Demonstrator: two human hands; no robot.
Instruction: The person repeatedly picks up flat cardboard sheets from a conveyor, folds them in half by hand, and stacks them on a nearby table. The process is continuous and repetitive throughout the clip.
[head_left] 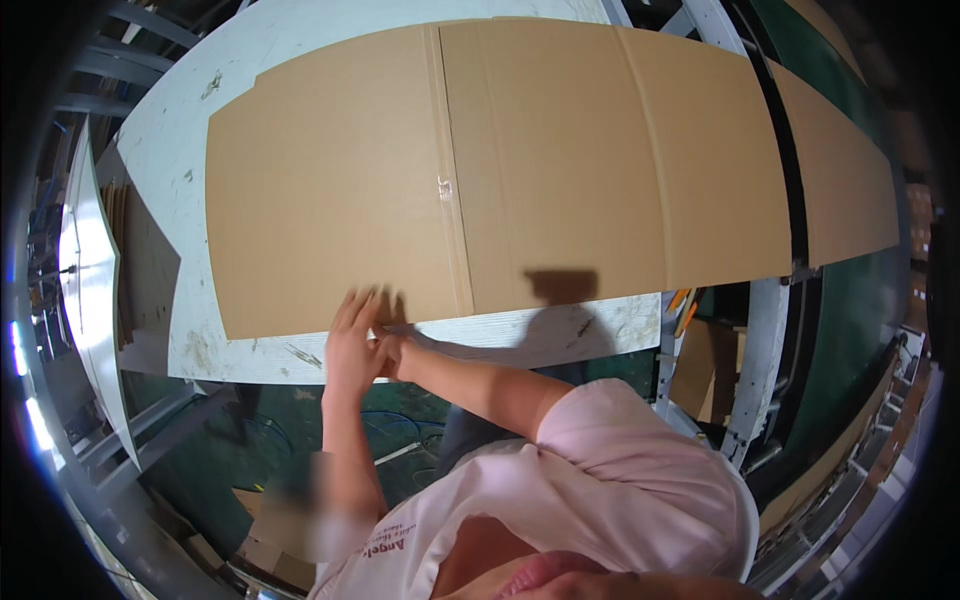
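A wide brown cardboard sheet (pixel 330 180) lies flat over the white table (pixel 190 210), with a dark seam running from far to near across it. A short piece of clear tape (pixel 445 188) sits across that seam. My left hand (pixel 352 325) is at the sheet's near edge, its fingers stretched out over the cardboard and holding nothing visible. Close against it, my right hand (pixel 393 357) meets the left near the thumb. The fingers of the right hand are mostly hidden behind the left, so what they do cannot be made out.
Another cardboard piece (pixel 840 170) continues at the right, past a dark gap, over a green conveyor belt (pixel 850 300). Orange-handled tools (pixel 686 308) stand by the table's near right corner. Cables (pixel 400 420) lie on the green floor; cardboard boxes (pixel 275 540) stand at lower left.
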